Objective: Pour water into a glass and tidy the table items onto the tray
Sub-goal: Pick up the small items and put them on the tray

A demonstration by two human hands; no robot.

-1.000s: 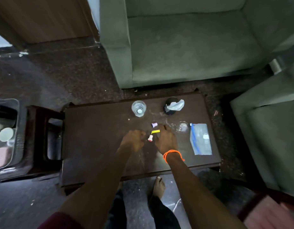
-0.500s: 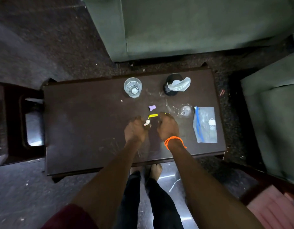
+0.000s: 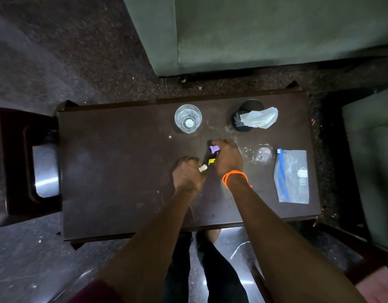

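Note:
On the dark wooden table (image 3: 114, 171) my left hand (image 3: 187, 174) is curled around a small white capped item (image 3: 203, 167). My right hand (image 3: 229, 158), with an orange thread at the wrist, pinches a small purple item (image 3: 213, 148) and has a yellow item (image 3: 211, 161) under its palm edge. A clear glass (image 3: 188, 121) with some water stands upright at the table's far side. The tray is not visible on the table.
A black cup (image 3: 243, 115) with a crumpled tissue (image 3: 262, 118) stands far right. A clear lid-like object (image 3: 263, 154) and a zip bag (image 3: 292, 177) lie at right. A green sofa (image 3: 265, 33) is beyond; a dark side stand (image 3: 18, 162) is left.
My right hand reached forward and took hold of the purple item that lay free on the table. The left hand kept the white item. The camera tilted further down.

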